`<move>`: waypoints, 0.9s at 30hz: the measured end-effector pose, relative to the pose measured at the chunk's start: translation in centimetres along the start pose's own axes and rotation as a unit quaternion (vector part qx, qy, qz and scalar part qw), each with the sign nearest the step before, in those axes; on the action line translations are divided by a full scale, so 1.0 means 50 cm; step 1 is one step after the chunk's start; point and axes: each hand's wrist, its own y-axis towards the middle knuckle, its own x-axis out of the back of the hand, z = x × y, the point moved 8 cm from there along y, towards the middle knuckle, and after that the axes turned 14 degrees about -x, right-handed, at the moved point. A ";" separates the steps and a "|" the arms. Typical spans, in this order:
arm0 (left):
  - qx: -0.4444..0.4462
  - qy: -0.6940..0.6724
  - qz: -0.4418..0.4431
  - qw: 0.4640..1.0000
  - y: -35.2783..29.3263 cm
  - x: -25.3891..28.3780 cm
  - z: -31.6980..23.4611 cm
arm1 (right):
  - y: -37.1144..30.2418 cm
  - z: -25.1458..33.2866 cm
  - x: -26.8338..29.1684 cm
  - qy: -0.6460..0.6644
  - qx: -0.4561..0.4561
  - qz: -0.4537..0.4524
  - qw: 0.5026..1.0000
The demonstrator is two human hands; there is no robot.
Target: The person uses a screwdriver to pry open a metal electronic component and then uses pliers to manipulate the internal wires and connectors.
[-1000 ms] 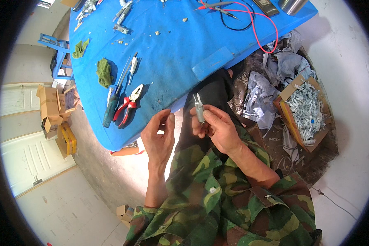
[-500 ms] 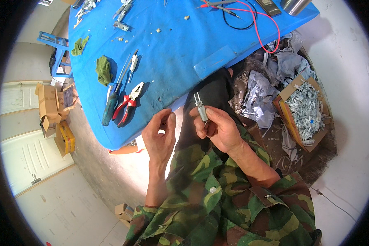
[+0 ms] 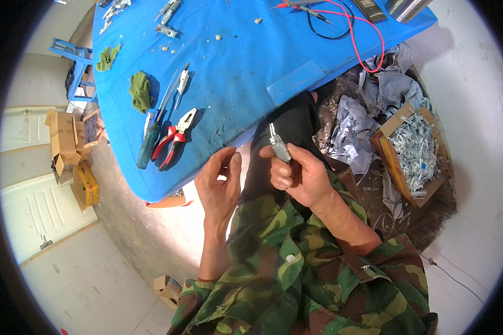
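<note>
My right hand (image 3: 302, 173) pinches a small grey metal part with two prongs (image 3: 279, 144) between thumb and fingers, above my lap. The prongs point up, away from me, and the part is tilted. My left hand (image 3: 218, 181) hovers beside the near edge of the blue-covered table (image 3: 229, 72). Its fingers are loosely curled, with a gap by the thumb, and I see nothing held in it. On the cloth nearby lie red-handled pliers (image 3: 177, 139), a screwdriver with a teal handle (image 3: 149, 146) and a slim tool with a pale handle (image 3: 183, 82).
Green rags (image 3: 141, 91) lie on the table's left part. Red and black test leads (image 3: 352, 33) and a metal cylinder (image 3: 406, 8) are at the far right. To my right stands a carton of small metal pieces (image 3: 413, 153), beside crumpled plastic bags (image 3: 352, 125). Cardboard boxes (image 3: 63, 137) stand at left.
My right hand has turned the two-pronged part slightly, and its fingers have curled in more beneath it. The left hand has hardly moved.
</note>
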 end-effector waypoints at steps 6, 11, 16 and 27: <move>0.002 0.001 -0.001 1.000 -0.001 -0.002 0.006 | 0.003 -0.004 -0.003 0.057 -0.016 0.090 0.994; 0.009 0.002 -0.001 1.000 -0.004 -0.001 0.010 | 0.002 -0.007 -0.009 0.056 -0.018 0.091 0.994; 0.009 0.002 0.001 1.000 -0.006 -0.002 0.013 | 0.002 -0.013 -0.016 0.066 -0.029 0.112 0.991; 0.048 -0.061 0.013 0.997 -0.017 -0.015 0.017 | -0.010 -0.021 -0.032 0.104 -0.083 0.190 0.973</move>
